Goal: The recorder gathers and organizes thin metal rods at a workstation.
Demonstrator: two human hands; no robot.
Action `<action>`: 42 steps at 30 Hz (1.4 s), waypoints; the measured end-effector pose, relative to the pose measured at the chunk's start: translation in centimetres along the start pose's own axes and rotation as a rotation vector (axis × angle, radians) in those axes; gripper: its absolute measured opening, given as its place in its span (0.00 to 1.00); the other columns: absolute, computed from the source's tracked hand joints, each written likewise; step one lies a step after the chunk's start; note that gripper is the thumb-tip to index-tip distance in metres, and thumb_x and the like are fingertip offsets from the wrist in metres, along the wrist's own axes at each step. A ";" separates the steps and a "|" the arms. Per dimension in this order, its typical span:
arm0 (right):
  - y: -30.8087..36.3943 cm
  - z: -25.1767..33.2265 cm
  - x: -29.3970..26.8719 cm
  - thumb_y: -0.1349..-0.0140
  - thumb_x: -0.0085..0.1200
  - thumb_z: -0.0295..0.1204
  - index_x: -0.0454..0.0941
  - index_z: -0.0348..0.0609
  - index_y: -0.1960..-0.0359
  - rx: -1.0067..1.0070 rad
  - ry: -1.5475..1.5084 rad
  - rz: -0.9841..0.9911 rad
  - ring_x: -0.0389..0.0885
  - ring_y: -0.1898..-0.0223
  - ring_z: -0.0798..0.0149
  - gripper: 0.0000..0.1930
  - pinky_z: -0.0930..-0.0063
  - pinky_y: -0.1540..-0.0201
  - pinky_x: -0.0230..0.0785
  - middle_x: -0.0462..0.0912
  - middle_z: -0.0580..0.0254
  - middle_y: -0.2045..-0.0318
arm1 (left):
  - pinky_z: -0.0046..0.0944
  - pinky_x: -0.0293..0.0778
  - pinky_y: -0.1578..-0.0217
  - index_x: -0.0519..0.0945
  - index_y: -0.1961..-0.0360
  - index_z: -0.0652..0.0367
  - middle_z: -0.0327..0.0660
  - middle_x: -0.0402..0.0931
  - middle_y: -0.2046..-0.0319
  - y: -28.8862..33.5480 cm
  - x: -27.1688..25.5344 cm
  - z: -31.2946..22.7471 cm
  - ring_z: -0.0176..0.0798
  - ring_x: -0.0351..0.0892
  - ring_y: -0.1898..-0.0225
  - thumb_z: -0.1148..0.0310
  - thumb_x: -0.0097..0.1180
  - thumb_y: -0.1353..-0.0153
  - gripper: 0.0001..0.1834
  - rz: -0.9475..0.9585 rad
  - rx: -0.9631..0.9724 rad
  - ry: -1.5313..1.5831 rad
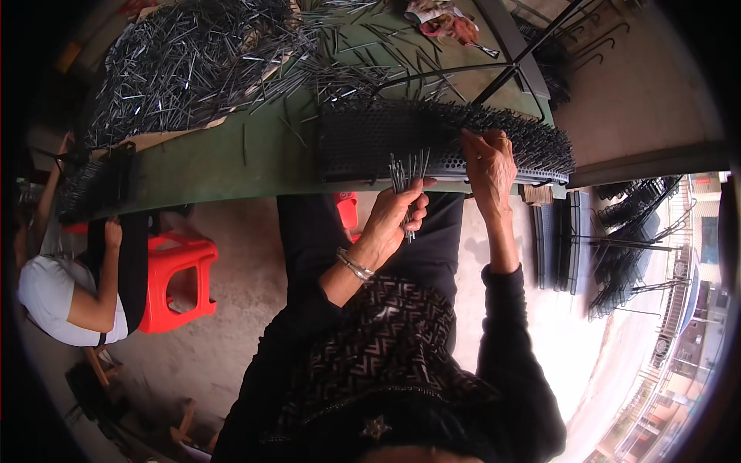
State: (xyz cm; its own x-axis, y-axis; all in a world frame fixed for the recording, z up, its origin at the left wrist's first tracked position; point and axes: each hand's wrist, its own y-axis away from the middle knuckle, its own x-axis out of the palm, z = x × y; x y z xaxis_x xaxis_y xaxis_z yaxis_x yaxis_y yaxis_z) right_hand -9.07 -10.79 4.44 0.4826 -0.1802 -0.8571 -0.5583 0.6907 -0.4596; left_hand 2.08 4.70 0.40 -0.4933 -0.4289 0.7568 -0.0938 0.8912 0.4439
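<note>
My left hand point(397, 210) is closed around a bundle of thin metal rods point(409, 171), whose ends stick out above and below the fingers. It is just in front of the near edge of a long black perforated rack point(363, 143) on the green table. Many dark rods point(532, 143) stand upright in the holes along the rack's right part, while open holes show on its left. My right hand point(492, 158) is over the rack where the standing rods begin, its thumb and fingertips pinched together. Whatever those fingertips grip is too small or hidden to make out.
A big heap of loose rods point(185, 69) lies on brown sheeting on the green table point(216, 166). A crumpled cloth point(444, 19) and a dark metal frame point(502, 73) are beyond the rack. Another person point(73, 301) sits at left beside a red stool point(177, 278). Filled racks point(629, 247) stand at right.
</note>
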 end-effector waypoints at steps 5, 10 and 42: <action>0.5 1.6 -1.6 0.35 0.57 0.33 0.81 0.36 0.53 0.408 -0.749 0.382 0.77 0.71 0.71 0.14 0.76 0.66 0.70 0.79 0.65 0.70 | 0.23 0.53 0.84 0.77 0.48 0.64 0.30 0.66 0.77 0.5 0.2 -0.2 0.23 0.62 0.79 0.60 0.55 0.33 0.19 0.010 0.011 -0.068; 1.8 0.8 -1.1 0.36 0.55 0.32 0.78 0.31 0.63 0.349 -1.087 0.527 0.77 0.75 0.71 0.12 0.78 0.70 0.70 0.80 0.61 0.75 | 0.23 0.53 0.84 0.83 0.57 0.62 0.32 0.71 0.78 1.0 0.5 -0.1 0.24 0.67 0.79 0.58 0.58 0.35 0.17 0.045 -0.001 -0.203; 1.1 -0.5 0.2 0.36 0.55 0.26 0.82 0.44 0.63 0.040 -0.179 -0.072 0.77 0.72 0.62 0.04 0.69 0.68 0.68 0.76 0.59 0.73 | 0.29 0.64 0.81 0.76 0.50 0.61 0.40 0.74 0.71 -0.1 -0.4 -0.1 0.27 0.68 0.79 0.59 0.54 0.32 0.17 -0.020 0.019 0.023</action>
State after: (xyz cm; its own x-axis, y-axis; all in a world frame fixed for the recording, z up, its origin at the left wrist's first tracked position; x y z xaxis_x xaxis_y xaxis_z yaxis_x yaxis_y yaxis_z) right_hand -9.96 -10.42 3.63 0.6345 -0.1051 -0.7657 -0.4923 0.7088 -0.5052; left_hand 2.38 4.76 0.13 -0.4715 -0.4497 0.7586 -0.1203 0.8850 0.4498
